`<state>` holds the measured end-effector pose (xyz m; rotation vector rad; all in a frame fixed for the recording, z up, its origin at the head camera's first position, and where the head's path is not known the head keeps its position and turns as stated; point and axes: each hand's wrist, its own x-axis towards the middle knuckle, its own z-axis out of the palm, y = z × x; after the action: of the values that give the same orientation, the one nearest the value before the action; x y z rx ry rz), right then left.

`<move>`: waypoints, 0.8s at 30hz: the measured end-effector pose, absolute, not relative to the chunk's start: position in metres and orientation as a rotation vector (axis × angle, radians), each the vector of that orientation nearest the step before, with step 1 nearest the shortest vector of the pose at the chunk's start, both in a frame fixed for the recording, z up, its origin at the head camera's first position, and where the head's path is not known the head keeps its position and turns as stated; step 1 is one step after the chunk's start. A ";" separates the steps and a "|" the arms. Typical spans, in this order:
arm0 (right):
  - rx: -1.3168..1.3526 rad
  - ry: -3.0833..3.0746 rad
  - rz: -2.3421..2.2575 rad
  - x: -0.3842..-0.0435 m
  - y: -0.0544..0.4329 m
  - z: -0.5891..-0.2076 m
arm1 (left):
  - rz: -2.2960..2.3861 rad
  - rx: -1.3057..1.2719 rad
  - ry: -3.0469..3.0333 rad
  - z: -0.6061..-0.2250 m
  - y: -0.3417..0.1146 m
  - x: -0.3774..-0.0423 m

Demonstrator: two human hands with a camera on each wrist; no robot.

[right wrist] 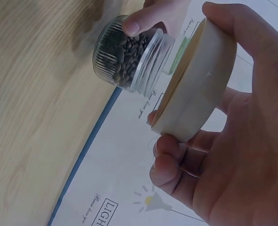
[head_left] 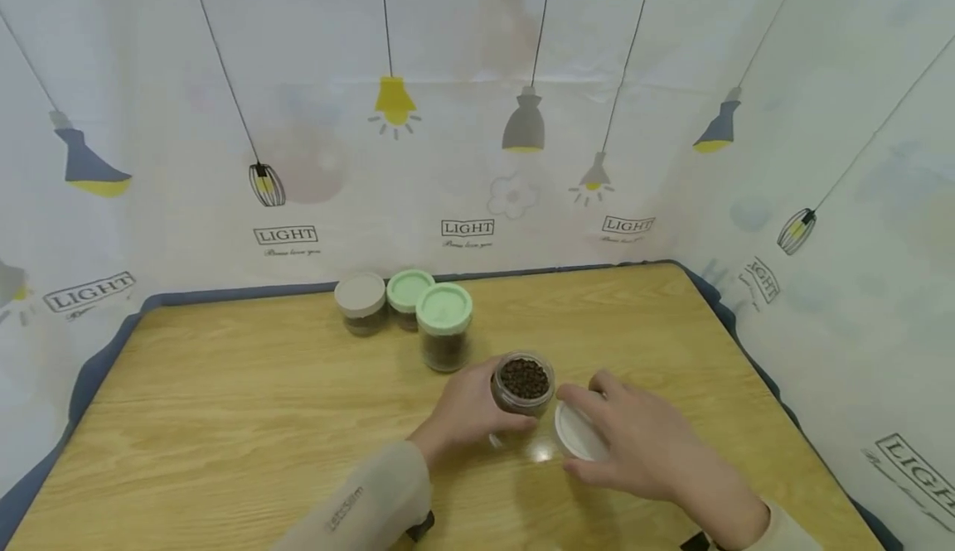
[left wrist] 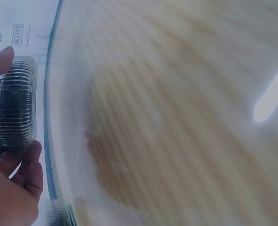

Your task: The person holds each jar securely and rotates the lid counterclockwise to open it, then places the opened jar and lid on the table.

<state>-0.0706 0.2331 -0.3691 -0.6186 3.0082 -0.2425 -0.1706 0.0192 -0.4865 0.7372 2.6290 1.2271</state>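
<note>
My left hand (head_left: 472, 406) grips a clear ribbed jar (right wrist: 124, 56), thumb on one side and fingers round the other. Dark brown beans (head_left: 525, 378), which look like coffee beans, show through its uncovered mouth. Just to the right, my right hand (head_left: 642, 439) holds a white round lid (head_left: 578, 432) by its rim, between thumb and fingers. In the right wrist view the lid (right wrist: 197, 80) is tilted, its inside towards the jar's threaded neck, with a gap between them. The left wrist view shows the jar (left wrist: 17, 101) held above the table.
Behind my left hand stand three lidded jars: one with a pale grey lid (head_left: 361, 295), a small one with a green lid (head_left: 409, 290), and a taller green-lidded jar (head_left: 444, 327). The wooden table (head_left: 246, 385) meets a lamp-printed cloth wall (head_left: 448, 178) at the back and sides.
</note>
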 end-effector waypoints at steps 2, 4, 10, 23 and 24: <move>-0.602 3.015 -0.234 -0.070 0.236 -0.370 | 1.220 0.742 2.637 -0.485 0.027 -0.175; -0.586 3.015 -0.222 -0.069 0.240 -0.370 | 1.194 0.746 2.658 -0.484 0.035 -0.180; -0.554 2.995 -0.220 -0.067 0.246 -0.371 | 1.146 0.728 2.681 -0.484 0.053 -0.187; -0.543 2.972 -0.270 -0.062 0.257 -0.379 | 1.135 0.666 2.638 -0.484 0.089 -0.191; -0.540 2.969 -0.270 -0.062 0.258 -0.379 | 1.132 0.656 2.638 -0.484 0.091 -0.192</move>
<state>-0.0625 0.2576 -0.3791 -0.5400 2.9689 -0.2702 -0.1917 0.0907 -0.4841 0.6556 2.6384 1.1325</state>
